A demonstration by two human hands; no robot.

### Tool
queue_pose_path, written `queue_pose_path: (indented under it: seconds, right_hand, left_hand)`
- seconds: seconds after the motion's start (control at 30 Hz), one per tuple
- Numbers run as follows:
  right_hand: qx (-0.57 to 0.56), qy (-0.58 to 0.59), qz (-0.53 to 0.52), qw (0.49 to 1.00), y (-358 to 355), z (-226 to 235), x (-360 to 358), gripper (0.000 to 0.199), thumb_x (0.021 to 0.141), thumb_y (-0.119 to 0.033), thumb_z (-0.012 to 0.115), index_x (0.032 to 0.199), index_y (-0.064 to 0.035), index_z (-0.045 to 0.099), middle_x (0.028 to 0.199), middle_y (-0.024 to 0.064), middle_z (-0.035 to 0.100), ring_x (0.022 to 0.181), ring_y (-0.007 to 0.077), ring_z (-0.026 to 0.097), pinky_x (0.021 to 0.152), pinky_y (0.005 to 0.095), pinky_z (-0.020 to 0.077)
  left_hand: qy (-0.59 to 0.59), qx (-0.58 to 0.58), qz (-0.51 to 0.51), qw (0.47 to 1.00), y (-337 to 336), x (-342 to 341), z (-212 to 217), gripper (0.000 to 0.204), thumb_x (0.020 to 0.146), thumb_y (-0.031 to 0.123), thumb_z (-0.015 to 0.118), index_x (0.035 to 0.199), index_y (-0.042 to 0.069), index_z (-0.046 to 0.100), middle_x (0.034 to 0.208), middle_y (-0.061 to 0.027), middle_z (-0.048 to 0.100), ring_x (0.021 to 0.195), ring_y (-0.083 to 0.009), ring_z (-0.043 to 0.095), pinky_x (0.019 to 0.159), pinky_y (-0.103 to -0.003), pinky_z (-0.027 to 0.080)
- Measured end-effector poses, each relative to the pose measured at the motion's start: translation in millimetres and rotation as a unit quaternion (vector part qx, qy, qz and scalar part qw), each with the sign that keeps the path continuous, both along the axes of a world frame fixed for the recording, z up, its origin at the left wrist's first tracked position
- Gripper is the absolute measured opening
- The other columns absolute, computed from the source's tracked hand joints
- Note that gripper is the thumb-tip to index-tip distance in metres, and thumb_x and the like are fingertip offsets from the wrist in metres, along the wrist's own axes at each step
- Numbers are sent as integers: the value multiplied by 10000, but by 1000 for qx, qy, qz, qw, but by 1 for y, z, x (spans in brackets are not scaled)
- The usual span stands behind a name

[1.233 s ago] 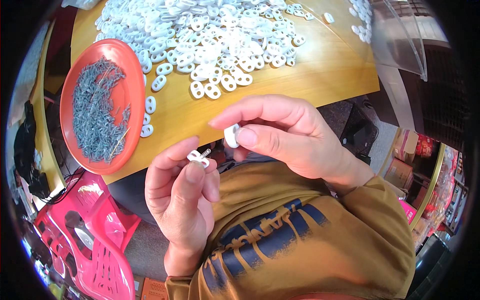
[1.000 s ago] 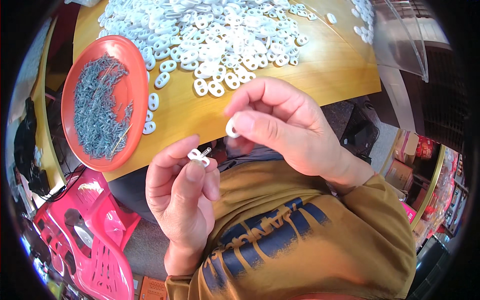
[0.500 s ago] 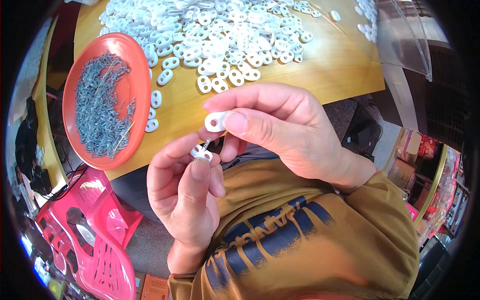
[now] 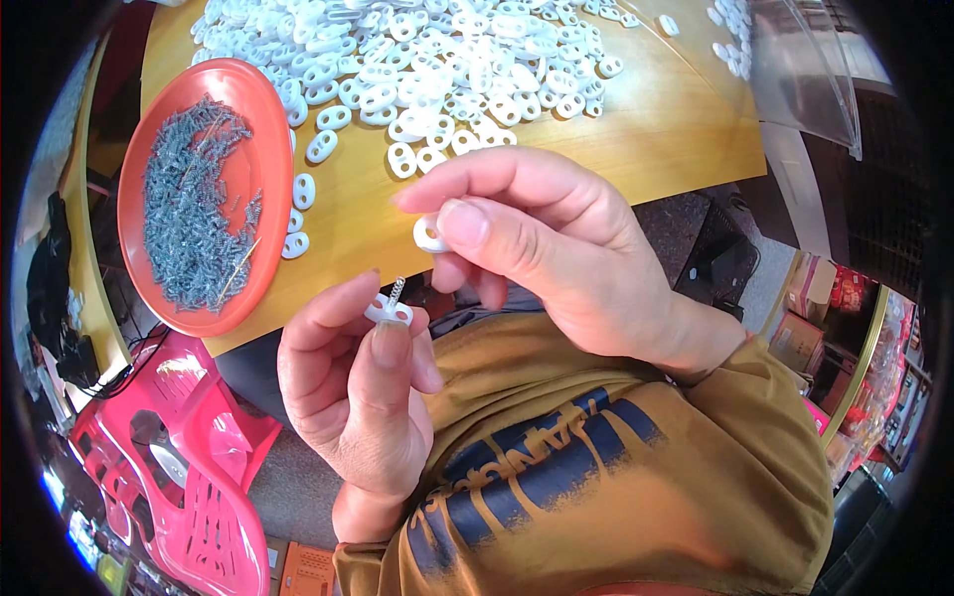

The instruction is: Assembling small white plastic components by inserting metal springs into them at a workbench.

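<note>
Between thumb and fingers, my left hand [image 4: 363, 382] pinches a white oval plastic piece with two holes [image 4: 389, 311]. A small metal spring [image 4: 396, 291] stands up from that piece. Higher and to the right, my right hand [image 4: 547, 238] grips a second white oval piece [image 4: 428, 234] by one end; its other end, with a hole, sticks out past my thumb. The two pieces are apart. On the table at the left, an orange-red oval plate [image 4: 260, 189] carries a heap of small metal springs [image 4: 194, 219].
A large pile of white two-hole pieces [image 4: 427, 70] covers the table's far side. Several loose ones [image 4: 295, 244] lie beside the plate. A clear plastic panel [image 4: 805, 74] stands at the far right. A pink plastic chair [image 4: 189, 467] is at the lower left.
My left hand has moved slightly left and down with its piece and spring. The gap between the two white pieces has widened. In my right hand, the piece is tilted a little differently.
</note>
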State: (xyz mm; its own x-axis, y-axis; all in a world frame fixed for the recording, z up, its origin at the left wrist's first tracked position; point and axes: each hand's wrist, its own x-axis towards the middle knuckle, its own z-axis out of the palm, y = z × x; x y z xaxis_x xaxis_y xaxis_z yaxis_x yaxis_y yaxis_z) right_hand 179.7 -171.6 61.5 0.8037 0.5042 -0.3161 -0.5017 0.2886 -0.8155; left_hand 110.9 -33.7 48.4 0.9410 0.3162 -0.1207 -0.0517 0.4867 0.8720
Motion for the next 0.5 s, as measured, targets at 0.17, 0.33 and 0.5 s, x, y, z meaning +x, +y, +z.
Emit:
queue_pose_path:
  seconds: [0.17,0.33,0.5]
  right_hand:
    - [20,9,27,999,-2,1,0,274,899,-176,523,1117,-14,563,891,28,600,771,70,548,679,205,456]
    - [28,15,47,998,-8,4,-2,266,901,-155,510,1111,-2,565,917,49,605,802,82,552,719,211,454]
    - [25,-1,77,997,-8,1,-3,243,905,-153,523,1089,1,556,929,8,580,798,47,509,705,200,441]
  left_hand:
    - [7,-11,-4,1000,1,-2,-1,260,827,24,580,1068,-47,511,808,-120,611,503,-79,472,487,-196,403]
    - [2,-18,-4,1000,3,-2,0,257,828,26,579,1065,-46,512,807,-114,611,502,-80,471,485,-195,398]
    - [18,-21,-5,1000,2,-3,-1,251,825,12,569,1063,-47,515,804,-114,611,529,-84,484,487,-190,399]
